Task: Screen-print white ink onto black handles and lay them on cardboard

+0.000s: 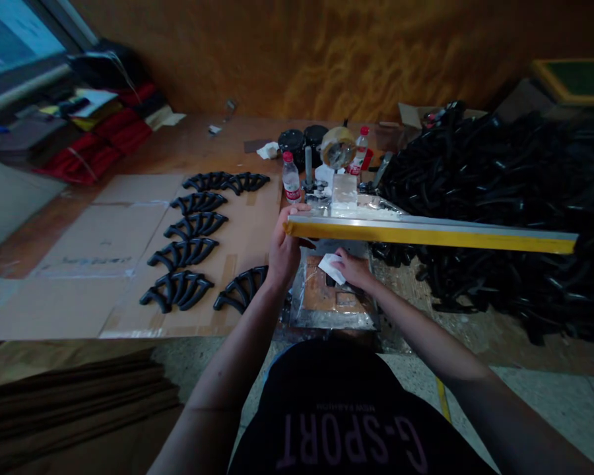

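Note:
My right hand (354, 269) is closed on a folded white cloth (330, 266), perhaps paper. The cloth is over a small black piece (330, 282) on a worn board (314, 297) in front of me. My left hand (283, 254) is at the left end of a long yellow and silver bar (430, 235). The bar crosses in front of its fingers, which look curled; what they hold is hidden. Rows of curved black tubular parts (183, 253) lie on cardboard (123, 231) to the left, with another group (240, 290) nearer my left forearm.
A big heap of black parts (475, 178) covers the right side. Behind the board stand a red-capped bottle (291, 178), another bottle (360, 150), black tubs (292, 140) and a tape roll (338, 147). Red bundles (103, 148) lie at the far left.

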Demonstrator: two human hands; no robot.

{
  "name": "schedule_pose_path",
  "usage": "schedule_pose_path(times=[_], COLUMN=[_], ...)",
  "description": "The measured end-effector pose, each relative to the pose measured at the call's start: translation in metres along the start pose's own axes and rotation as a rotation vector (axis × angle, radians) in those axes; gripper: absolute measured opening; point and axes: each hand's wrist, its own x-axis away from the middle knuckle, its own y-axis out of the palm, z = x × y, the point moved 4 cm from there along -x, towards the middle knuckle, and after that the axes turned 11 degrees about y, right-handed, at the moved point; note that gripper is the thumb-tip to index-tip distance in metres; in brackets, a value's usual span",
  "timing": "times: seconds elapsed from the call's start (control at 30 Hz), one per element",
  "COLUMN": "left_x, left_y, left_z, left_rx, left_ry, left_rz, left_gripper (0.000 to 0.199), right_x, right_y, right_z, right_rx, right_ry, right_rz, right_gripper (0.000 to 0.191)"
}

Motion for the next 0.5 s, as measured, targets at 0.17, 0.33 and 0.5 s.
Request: schedule_pose_path(times=[0.17,0.33,0.5], left_x=[0.0,-0.001,-0.001], left_y=[-0.001,0.0,0.0], left_z=[-0.002,-0.003,-0.003], left_rx=[-0.014,-0.008,-0.006], left_ry=[0.02,0.03,0.022], left_rz=[0.018,0.023,0.032], left_gripper=[0.039,0.038,0.038], right_x=[0.005,0.015,0.011], right_y=[0.002,0.007,0.01], right_z=[0.007,-0.006,-0.015], right_rx=[-0.337,-0.062,0.152], right_ry=[-0.105,-0.264,-0.159], right_rz=[-0.296,-0.219,-0.077], right_gripper=[0.022,0.011,0.015])
